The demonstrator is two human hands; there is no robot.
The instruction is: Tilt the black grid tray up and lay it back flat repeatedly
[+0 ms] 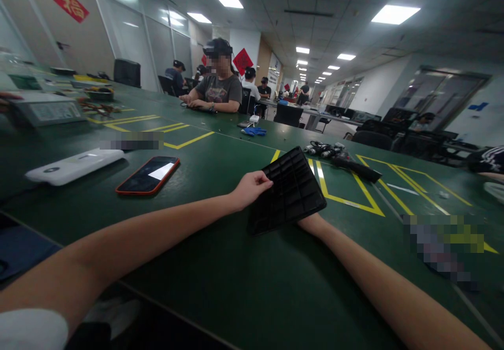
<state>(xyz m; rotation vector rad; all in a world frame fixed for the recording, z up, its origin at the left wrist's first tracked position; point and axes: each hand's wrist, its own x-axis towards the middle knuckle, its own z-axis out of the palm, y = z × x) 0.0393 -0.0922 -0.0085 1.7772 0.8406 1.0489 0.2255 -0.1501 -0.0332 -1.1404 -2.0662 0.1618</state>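
Observation:
A thin, rectangular black tray [293, 192] with a grid of shallow compartments is tilted above the green table. My right hand [312, 223] holds it from behind and below; its fingers are hidden by the tray. At the tray's left part, my left hand [252, 188] is closed, thumb and fingertips pinched together over the grid. Whatever is in that pinch, if anything, is too small to make out.
On the green table [220, 287] marked with yellow tape, an orange-cased phone [148, 176] and a white device [76, 166] lie left. Metal connectors with cables [325, 149] lie behind the tray, blue gloves [254, 130] farther back. A person [220, 85] sits across the table.

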